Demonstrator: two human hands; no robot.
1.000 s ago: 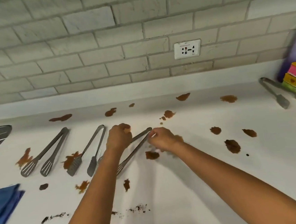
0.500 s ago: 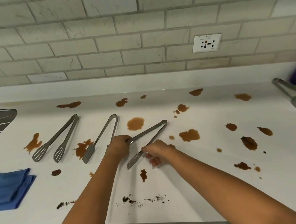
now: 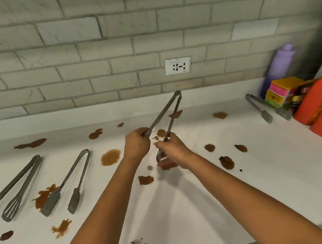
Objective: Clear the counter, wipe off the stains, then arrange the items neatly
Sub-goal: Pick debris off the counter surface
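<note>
A pair of metal tongs is lifted off the white counter, its hinge end pointing up toward the wall. My left hand grips one arm of it and my right hand grips the other arm near the slotted tip. Two more tongs lie flat at the left, one by the frame edge and one beside it over a brown stain. A fourth pair lies at the back right. Brown stains, such as a round one, and dark crumbs dot the counter.
At the back right stand a purple bottle, a stack of coloured sponges and two orange bottles. A wall socket sits in the tiled backsplash. The counter's front edge runs along the bottom.
Both hands lifted the tongs off the counter and swung it upright, moving right. The view shifted right, so the blue cloth left the frame and the bottles appeared.
</note>
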